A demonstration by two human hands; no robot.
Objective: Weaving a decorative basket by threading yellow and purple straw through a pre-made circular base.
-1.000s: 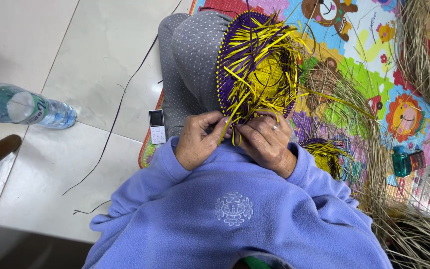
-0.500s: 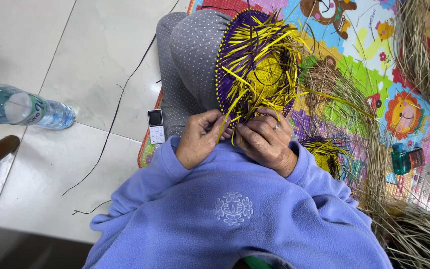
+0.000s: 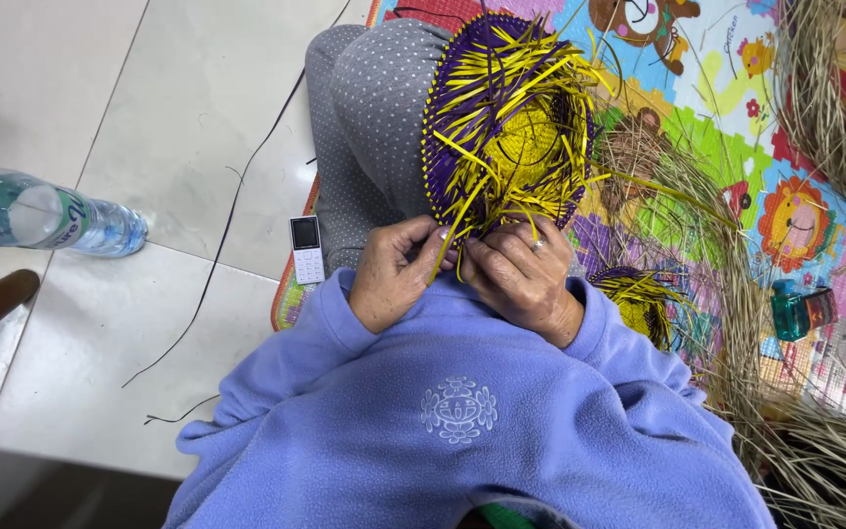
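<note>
A round purple and yellow woven basket piece (image 3: 511,127) rests against my grey dotted trouser leg (image 3: 369,108), loose yellow strips sticking out of it. My left hand (image 3: 399,274) pinches a yellow strip at the basket's near rim. Beside it my right hand (image 3: 526,279), a ring on one finger, grips the same rim, fingers curled over the strips. Both wrists come out of lilac fleece sleeves (image 3: 462,421).
A small white phone (image 3: 305,248) lies at the edge of a colourful cartoon mat (image 3: 736,88). A water bottle (image 3: 46,214) lies on the tile floor at left. Dry straw bundles (image 3: 815,460) spread at right, with a second small woven piece (image 3: 638,299) and a teal object (image 3: 795,312).
My fingers have shifted slightly on the rim of the basket piece. Everything else stays where it was.
</note>
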